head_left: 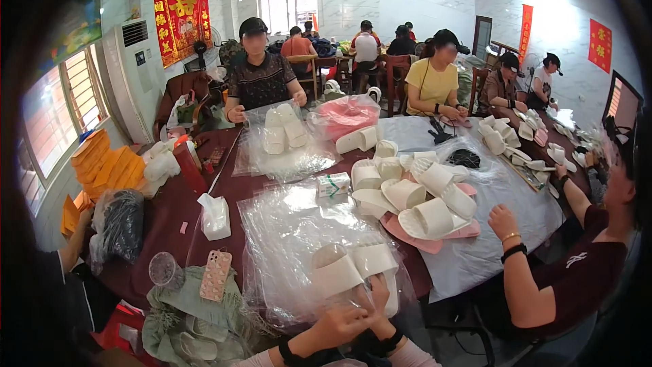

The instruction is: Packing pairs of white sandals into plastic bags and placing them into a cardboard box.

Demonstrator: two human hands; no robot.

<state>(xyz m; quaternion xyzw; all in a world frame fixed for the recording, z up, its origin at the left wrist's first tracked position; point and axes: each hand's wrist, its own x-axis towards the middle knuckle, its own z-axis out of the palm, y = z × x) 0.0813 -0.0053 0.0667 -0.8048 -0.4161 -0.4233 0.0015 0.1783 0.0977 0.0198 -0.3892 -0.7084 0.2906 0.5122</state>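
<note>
Close in front of me, a pair of white slippers lies side by side, the left slipper [336, 272] and the right slipper [375, 259], on clear plastic bags [278, 245]. My left hand [339, 326] is closed at their near end, its fingers pointing right. Right beside it, my right hand [377, 299] is curled at the open end of the right slipper. The two hands nearly touch. Whatever is pinched in their fingers is too small to make out, and clear film glints around them. I cannot tell whether the pair is inside a bag.
White and pink slippers are heaped [424, 197] to the right, near a co-worker's hand [502, 221]. A small box [333, 185] sits on the bags. Leftward are a tissue pack [215, 217], a phone [216, 275] and a plastic cup [166, 270]. Across the table, another person holds bagged slippers [285, 129].
</note>
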